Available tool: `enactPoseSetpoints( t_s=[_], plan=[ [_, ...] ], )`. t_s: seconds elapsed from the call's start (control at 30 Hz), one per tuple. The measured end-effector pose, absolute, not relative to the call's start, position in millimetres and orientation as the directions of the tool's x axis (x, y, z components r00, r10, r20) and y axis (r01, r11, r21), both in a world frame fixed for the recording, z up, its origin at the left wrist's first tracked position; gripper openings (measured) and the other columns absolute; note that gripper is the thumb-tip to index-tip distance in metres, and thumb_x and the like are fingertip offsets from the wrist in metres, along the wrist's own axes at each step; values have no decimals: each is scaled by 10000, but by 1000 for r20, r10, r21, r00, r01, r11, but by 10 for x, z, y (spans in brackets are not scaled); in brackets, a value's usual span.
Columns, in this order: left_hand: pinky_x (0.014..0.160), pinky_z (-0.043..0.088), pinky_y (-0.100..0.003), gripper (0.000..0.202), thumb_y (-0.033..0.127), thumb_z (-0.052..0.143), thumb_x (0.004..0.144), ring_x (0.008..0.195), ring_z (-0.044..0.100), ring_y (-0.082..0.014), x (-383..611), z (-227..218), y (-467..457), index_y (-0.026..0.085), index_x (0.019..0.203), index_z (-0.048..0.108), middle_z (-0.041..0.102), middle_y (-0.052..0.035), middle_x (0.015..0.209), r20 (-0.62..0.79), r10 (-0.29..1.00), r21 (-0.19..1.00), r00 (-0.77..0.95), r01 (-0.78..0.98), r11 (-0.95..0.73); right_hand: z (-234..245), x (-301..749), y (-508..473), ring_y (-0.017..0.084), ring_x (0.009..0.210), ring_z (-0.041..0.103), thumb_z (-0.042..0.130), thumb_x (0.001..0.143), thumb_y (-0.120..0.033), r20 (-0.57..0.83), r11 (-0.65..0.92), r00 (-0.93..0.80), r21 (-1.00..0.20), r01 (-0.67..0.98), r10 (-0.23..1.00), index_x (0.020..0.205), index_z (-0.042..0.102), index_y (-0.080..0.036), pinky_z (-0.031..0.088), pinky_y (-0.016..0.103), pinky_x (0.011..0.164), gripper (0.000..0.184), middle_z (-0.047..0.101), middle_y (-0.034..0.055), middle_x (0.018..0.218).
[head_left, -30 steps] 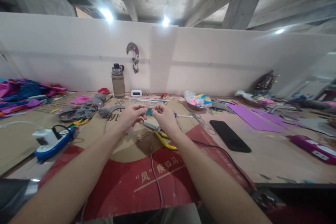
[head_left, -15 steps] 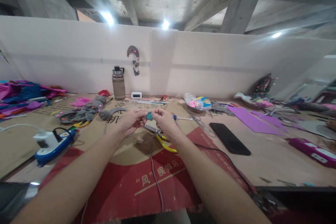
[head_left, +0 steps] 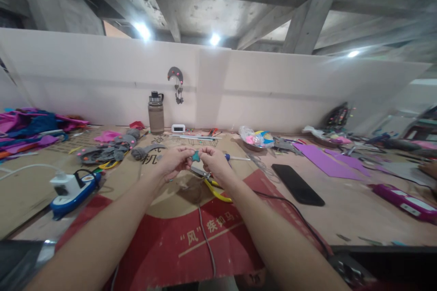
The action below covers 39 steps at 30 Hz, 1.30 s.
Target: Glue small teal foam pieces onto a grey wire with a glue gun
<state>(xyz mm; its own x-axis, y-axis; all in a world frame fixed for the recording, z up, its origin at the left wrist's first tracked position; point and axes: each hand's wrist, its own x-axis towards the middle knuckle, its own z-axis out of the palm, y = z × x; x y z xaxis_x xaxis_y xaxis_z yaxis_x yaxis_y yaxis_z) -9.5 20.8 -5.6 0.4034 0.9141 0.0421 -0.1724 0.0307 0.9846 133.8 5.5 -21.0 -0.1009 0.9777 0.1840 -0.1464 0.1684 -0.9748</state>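
Note:
Both my hands meet over the cardboard sheet [head_left: 191,232] at the middle of the table. My left hand [head_left: 175,162] and my right hand [head_left: 214,161] pinch a small teal piece [head_left: 195,156] between their fingertips, held a little above the table. Just under my right hand lie yellow-handled pliers [head_left: 215,187]. A grey cord [head_left: 205,232] runs from below my hands toward me across the red print.
A black phone [head_left: 297,184] lies to the right. A blue and white power strip [head_left: 73,187] sits at the left. Grey felt pieces [head_left: 112,150], a water bottle [head_left: 155,112], a bowl of coloured bits [head_left: 255,138], purple sheets [head_left: 327,160] and a purple box [head_left: 404,197] stand around.
The view has tilted up slightly, so hands and table sit a little lower in the picture. My hands keep pinching the teal piece in nearly the same place.

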Motion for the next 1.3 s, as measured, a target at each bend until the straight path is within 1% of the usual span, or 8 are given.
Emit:
enactPoseSetpoints(
  t_s=[0.17, 0.4, 0.5, 0.77, 0.93, 1.03, 1.17, 1.3],
  plan=[
    [411, 378, -145, 156, 253, 659, 680, 409, 447, -47, -136, -91, 250, 118, 734, 602, 517, 21, 496, -5, 903, 989, 429, -131, 67, -254, 1342, 101, 25, 336, 241, 576, 617, -323, 174, 164, -100, -982, -95, 980, 667, 463, -186, 169, 190, 348, 184, 360, -108, 458],
    [397, 359, -154, 178, 283, 662, 680, 406, 445, -56, -148, -139, 285, 128, 709, 580, 517, 23, 500, 59, 896, 997, 440, -72, -30, -297, 1317, 131, 24, 323, 222, 554, 619, -306, 184, 178, -108, -982, -62, 977, 670, 464, -189, 167, 187, 346, 156, 342, -116, 438],
    [390, 355, -151, 185, 284, 668, 676, 398, 439, -54, -143, -134, 276, 123, 710, 584, 512, 25, 484, 50, 905, 997, 422, -72, -21, -286, 1306, 124, 27, 320, 235, 548, 620, -311, 173, 168, -92, -984, -62, 981, 664, 463, -189, 169, 184, 345, 155, 343, -115, 430],
    [524, 485, -209, 245, 267, 701, 656, 530, 556, -91, -178, -52, 229, 125, 834, 610, 604, -17, 623, 48, 887, 987, 460, -156, 28, -298, 1339, 180, 27, 337, 240, 531, 632, -313, 193, 192, -48, -981, -25, 980, 676, 470, -186, 163, 186, 353, 148, 360, -108, 470],
    [458, 456, -191, 256, 293, 713, 638, 470, 534, -86, -173, -67, 235, 129, 797, 598, 575, 5, 549, 48, 921, 998, 387, -49, -31, -264, 1332, 138, 33, 372, 263, 547, 638, -302, 259, 262, -61, -964, 51, 964, 659, 481, -182, 197, 189, 387, 139, 382, -92, 474],
    [438, 441, -185, 252, 307, 715, 626, 449, 524, -83, -170, -85, 251, 130, 759, 596, 564, 11, 524, 70, 930, 997, 361, -35, -62, -259, 1332, 131, 40, 391, 279, 554, 660, -328, 274, 277, -55, -959, 65, 960, 686, 512, -176, 213, 190, 396, 160, 396, -81, 491],
    [450, 460, -200, 240, 311, 700, 640, 472, 549, -97, -175, -100, 288, 130, 757, 594, 579, -2, 545, 93, 946, 995, 309, -57, -80, -287, 1340, 161, 46, 406, 291, 565, 679, -370, 289, 289, -58, -957, 4, 956, 773, 545, -175, 244, 188, 395, 217, 374, -85, 513],
    [455, 471, -200, 232, 284, 699, 644, 482, 559, -94, -180, -100, 311, 126, 773, 588, 580, -1, 574, 100, 959, 992, 266, -103, -75, -306, 1342, 184, 46, 417, 299, 587, 666, -354, 338, 335, -79, -941, -58, 938, 896, 514, -192, 275, 183, 391, 291, 367, -98, 571]
  ],
)
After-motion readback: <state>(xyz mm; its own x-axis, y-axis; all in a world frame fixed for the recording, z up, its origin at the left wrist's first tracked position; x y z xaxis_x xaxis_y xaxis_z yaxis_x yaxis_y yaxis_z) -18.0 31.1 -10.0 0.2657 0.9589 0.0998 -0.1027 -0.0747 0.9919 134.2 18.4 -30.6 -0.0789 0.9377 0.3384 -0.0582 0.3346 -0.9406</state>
